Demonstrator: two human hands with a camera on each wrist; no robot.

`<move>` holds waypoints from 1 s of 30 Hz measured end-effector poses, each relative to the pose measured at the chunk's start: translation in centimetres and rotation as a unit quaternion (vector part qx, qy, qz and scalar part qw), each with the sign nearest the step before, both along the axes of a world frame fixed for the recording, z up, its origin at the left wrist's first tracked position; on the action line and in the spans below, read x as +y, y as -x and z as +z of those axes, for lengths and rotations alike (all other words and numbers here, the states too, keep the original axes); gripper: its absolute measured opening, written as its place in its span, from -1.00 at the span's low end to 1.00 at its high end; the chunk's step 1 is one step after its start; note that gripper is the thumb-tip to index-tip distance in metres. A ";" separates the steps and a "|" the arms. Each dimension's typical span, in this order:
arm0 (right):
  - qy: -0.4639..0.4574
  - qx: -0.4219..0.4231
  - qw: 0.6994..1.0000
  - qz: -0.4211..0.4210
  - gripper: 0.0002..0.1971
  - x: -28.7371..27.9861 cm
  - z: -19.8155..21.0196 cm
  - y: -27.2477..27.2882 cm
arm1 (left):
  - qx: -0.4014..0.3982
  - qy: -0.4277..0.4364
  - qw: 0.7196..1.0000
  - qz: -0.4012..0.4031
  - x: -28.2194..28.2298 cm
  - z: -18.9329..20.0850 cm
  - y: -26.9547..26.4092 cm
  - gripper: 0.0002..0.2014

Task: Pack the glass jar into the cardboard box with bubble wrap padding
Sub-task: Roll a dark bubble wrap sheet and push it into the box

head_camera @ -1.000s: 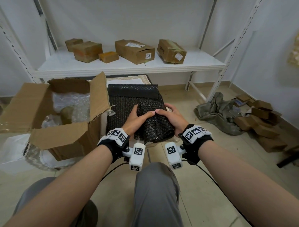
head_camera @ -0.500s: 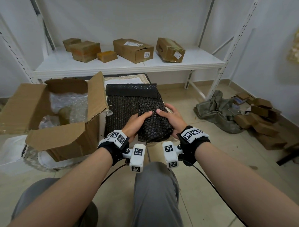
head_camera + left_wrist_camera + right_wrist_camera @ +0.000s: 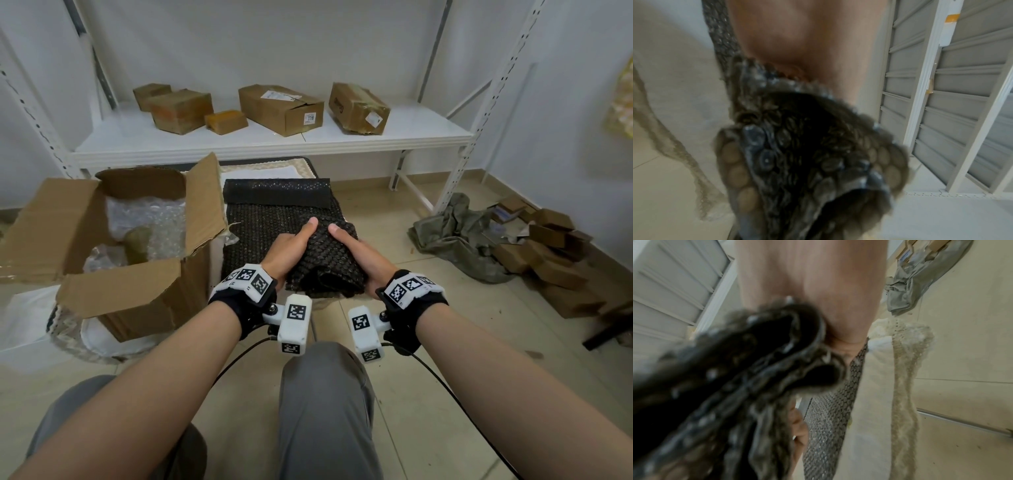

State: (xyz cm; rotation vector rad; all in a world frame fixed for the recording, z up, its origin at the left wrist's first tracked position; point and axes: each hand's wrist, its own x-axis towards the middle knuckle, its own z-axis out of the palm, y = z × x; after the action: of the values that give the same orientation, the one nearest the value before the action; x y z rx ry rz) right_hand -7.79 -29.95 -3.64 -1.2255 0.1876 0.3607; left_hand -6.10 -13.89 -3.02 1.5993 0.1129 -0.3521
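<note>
Both hands hold a rolled bundle of black bubble wrap (image 3: 325, 260), lifted a little above the flat black bubble wrap sheet (image 3: 263, 222). My left hand (image 3: 291, 245) grips its left side and my right hand (image 3: 356, 250) grips its right side, thumbs on top. The glass jar is hidden; I cannot tell whether it is inside the bundle. The wrist views show the bundle's open ends (image 3: 818, 154) (image 3: 756, 369), blurred. The open cardboard box (image 3: 113, 274) stands to the left, lined with clear bubble wrap (image 3: 144, 222).
A white shelf (image 3: 274, 144) behind holds several closed cardboard boxes. A grey cloth (image 3: 459, 236) and a pile of small boxes (image 3: 548, 253) lie on the floor at right. My grey-trousered knee (image 3: 325, 394) is below the hands. A white lace mat (image 3: 78, 342) lies under the box.
The bundle has been rolled further and its near end has lifted toward me. Both thumbs now lie closer together on top of it.
</note>
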 end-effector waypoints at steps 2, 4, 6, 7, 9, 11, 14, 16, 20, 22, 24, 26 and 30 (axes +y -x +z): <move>-0.006 -0.021 0.999 -0.034 -0.46 0.3 0.2 -0.1 | 0.009 0.008 1.000 -0.004 -0.1 0.7 0.0 -0.33; -0.014 -0.040 0.997 -0.068 -0.42 0.4 0.2 -0.4 | 0.026 0.030 0.999 -0.010 -0.3 1.8 0.3 -0.32; -0.012 -0.048 0.994 -0.094 -0.33 0.3 0.3 -0.5 | 0.049 0.042 0.998 -0.021 -0.3 3.0 0.6 -0.29; -0.010 -0.052 0.993 -0.105 -0.34 0.3 0.5 -0.6 | 0.051 0.036 0.998 -0.031 -0.3 3.7 0.9 -0.28; -0.012 -0.063 0.990 -0.123 -0.39 0.2 1.0 -0.6 | 0.030 0.007 0.998 -0.055 -0.3 5.2 1.5 -0.34; -0.028 -0.074 0.987 -0.137 -0.42 0.2 1.6 -0.6 | 0.013 -0.023 0.998 -0.063 -0.3 6.7 1.9 -0.41; -0.061 -0.092 0.985 -0.131 -0.41 0.3 2.7 -0.4 | -0.004 -0.067 0.996 -0.060 -0.2 9.0 1.9 -0.51; -0.081 -0.095 0.984 -0.127 -0.37 0.4 3.7 -0.4 | -0.018 -0.089 0.994 -0.060 -0.2 10.7 1.9 -0.52; -0.115 -0.085 0.983 -0.113 -0.13 1.9 6.3 -0.4 | -0.057 -0.099 0.991 -0.072 0.5 14.3 1.9 -0.57; -0.133 -0.094 0.981 -0.104 -0.15 2.8 7.7 -0.3 | -0.078 -0.101 0.989 -0.079 1.2 15.9 2.0 -0.67; -0.141 -0.109 0.980 -0.088 -0.30 3.6 9.0 -0.2 | -0.087 -0.088 0.989 -0.079 2.4 17.0 2.0 -0.81; -0.154 -0.121 0.979 -0.062 -0.39 4.5 10.1 -0.2 | -0.088 -0.064 0.991 -0.074 4.0 17.8 1.9 -0.86; -0.119 -0.163 0.979 -0.039 -0.31 7.6 11.5 -0.5 | -0.089 -0.037 0.994 -0.056 7.8 18.4 1.3 -0.75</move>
State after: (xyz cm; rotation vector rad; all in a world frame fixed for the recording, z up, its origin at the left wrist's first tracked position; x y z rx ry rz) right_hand -7.27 -22.31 7.87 -1.0203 -0.0881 0.1067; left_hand -7.42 -6.07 15.36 1.7078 -0.1018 -0.2935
